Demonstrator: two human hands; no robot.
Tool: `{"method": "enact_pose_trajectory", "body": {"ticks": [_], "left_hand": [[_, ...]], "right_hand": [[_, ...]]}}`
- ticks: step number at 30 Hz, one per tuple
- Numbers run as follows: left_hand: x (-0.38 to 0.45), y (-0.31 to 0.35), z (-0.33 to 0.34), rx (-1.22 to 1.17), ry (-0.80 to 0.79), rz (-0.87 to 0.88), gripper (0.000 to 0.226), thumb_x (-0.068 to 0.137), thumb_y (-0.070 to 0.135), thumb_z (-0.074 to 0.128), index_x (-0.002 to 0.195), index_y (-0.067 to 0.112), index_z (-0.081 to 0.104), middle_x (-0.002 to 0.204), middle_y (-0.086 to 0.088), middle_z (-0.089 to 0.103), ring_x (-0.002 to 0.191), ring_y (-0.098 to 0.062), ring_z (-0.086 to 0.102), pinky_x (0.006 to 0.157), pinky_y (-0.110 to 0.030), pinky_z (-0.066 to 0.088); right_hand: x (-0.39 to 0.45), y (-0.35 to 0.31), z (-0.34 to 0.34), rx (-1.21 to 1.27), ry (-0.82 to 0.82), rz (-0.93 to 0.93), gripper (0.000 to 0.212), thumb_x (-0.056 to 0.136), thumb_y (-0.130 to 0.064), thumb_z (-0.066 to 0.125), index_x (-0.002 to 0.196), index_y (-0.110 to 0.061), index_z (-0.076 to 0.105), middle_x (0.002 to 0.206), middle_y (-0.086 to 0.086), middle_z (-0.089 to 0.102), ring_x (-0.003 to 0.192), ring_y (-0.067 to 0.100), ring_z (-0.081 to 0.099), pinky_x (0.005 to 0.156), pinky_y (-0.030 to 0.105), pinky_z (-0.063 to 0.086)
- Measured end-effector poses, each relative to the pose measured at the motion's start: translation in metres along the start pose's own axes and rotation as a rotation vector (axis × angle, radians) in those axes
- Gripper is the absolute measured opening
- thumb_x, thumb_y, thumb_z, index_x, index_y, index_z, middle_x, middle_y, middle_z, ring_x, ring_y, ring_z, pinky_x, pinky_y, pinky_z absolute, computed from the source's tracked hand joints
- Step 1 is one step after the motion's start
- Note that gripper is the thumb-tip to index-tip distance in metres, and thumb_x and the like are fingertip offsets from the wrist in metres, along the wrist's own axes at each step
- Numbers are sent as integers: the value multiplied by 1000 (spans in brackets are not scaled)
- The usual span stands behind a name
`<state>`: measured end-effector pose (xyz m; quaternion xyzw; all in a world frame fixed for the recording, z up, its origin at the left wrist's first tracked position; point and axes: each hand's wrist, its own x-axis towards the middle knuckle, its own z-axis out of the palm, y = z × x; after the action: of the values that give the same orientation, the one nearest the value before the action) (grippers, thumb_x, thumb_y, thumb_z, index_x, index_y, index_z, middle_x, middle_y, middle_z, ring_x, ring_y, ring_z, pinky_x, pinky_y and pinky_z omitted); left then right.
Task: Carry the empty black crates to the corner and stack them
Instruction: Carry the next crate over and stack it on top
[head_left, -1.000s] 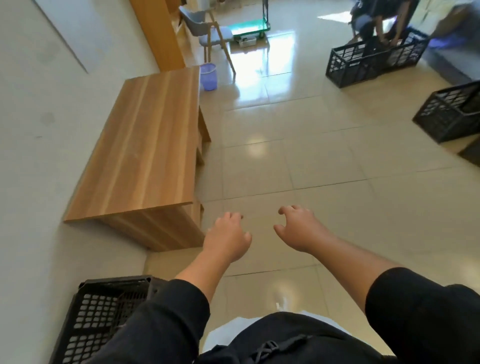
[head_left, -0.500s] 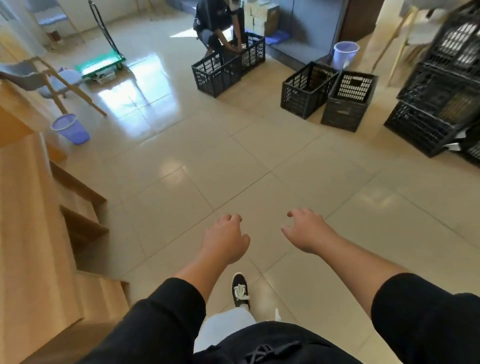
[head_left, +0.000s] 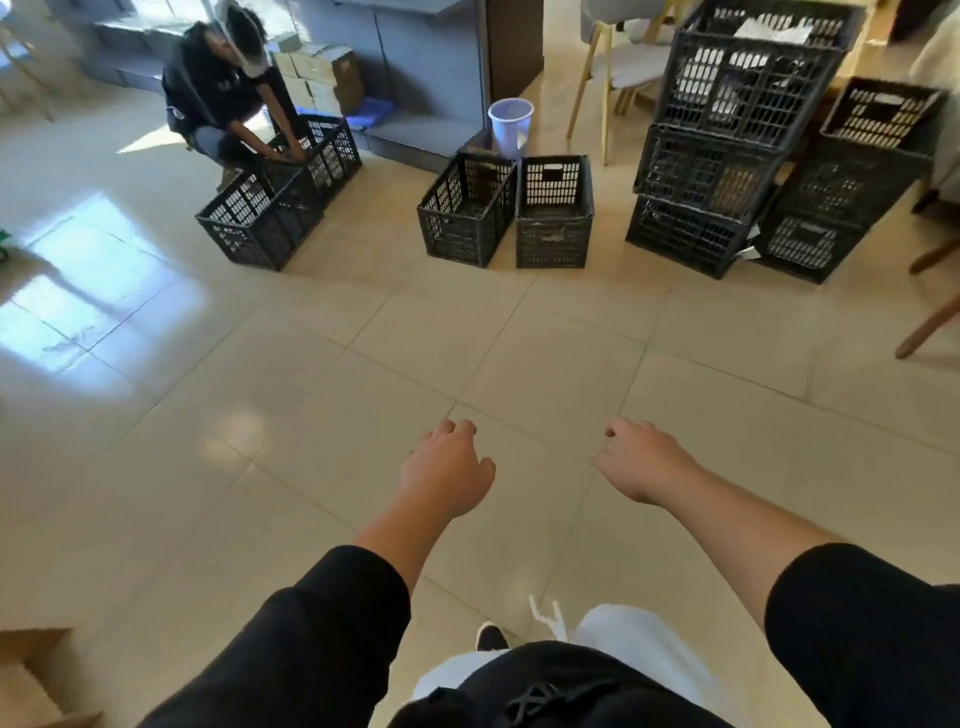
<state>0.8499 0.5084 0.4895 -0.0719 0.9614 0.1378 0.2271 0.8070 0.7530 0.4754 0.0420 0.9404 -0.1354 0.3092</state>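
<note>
Two black crates stand side by side on the tiled floor ahead, one (head_left: 466, 210) angled and one (head_left: 554, 213) square to me. Stacked black crates (head_left: 724, 140) rise at the upper right, with a lower stack (head_left: 852, 182) beside them. My left hand (head_left: 447, 470) and my right hand (head_left: 641, 460) hang out in front of me over bare floor, both holding nothing, fingers loosely curled and apart. They are well short of the crates.
A person (head_left: 228, 88) crouches at the upper left over two more black crates (head_left: 275, 200). A pale purple bin (head_left: 510, 124) stands behind the pair of crates. Chair legs (head_left: 597, 93) and wooden legs (head_left: 930, 322) sit at the right. A cardboard box (head_left: 31, 675) is at the lower left.
My view has swung right, away from the wooden bench and wall, so the crates ahead and the stacks are now centred and nearer. My hands stay held out empty.
</note>
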Motion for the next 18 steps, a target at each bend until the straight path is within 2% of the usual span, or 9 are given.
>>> {"method": "enact_pose_trajectory", "body": {"ticks": [8, 18], "left_hand": [[145, 60, -38, 97, -58, 118, 59, 105, 44, 46, 159, 23, 38, 158, -2, 43, 143, -27, 43, 110, -48, 42], [303, 174, -101, 144, -67, 106, 59, 105, 44, 46, 159, 21, 38, 157, -4, 44, 139, -28, 45, 108, -47, 42]], "right_hand": [[101, 18, -68, 107, 16, 111, 59, 102, -43, 49, 155, -19, 42, 157, 15, 43, 139, 41, 45, 110, 43, 44], [260, 34, -210, 68, 4, 19, 59, 101, -42, 48, 156, -22, 41, 156, 12, 43, 138, 38, 44, 104, 44, 48]]}}
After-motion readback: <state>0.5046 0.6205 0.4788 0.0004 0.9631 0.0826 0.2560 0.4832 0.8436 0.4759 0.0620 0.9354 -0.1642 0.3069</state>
